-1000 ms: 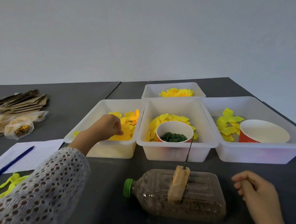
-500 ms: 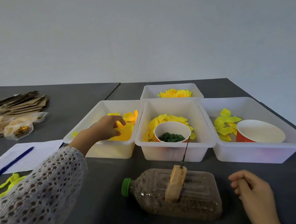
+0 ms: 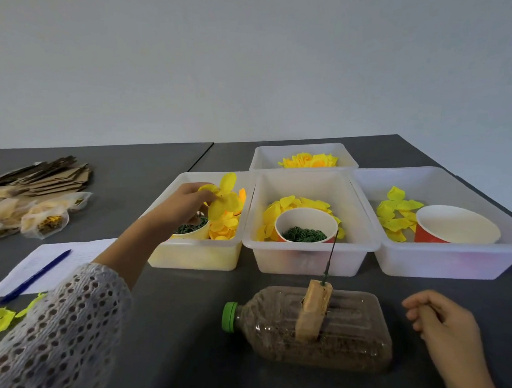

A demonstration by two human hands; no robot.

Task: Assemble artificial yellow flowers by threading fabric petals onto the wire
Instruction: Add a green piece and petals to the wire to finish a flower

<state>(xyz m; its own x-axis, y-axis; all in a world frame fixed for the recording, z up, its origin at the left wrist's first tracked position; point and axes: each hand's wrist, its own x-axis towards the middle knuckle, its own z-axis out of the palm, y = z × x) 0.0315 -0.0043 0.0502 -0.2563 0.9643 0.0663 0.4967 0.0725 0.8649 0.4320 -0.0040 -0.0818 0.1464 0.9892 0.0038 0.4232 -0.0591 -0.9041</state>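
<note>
Left arm: sleeve (image 3: 47, 344) is white open-knit mesh with round holes, ending mid-forearm. Right hand (image 3: 446, 335) bare, wrist uncovered.

My left hand (image 3: 185, 203) pinches a yellow fabric petal piece (image 3: 225, 200) above the left bin (image 3: 192, 259). The thin dark wire (image 3: 330, 259) stands tilted in a wooden block (image 3: 313, 314) on a bottle (image 3: 313, 332).

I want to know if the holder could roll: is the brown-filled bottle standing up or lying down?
Lying down. The bottle rests on its flat side on the table, its green cap pointing sideways to the left.
</note>
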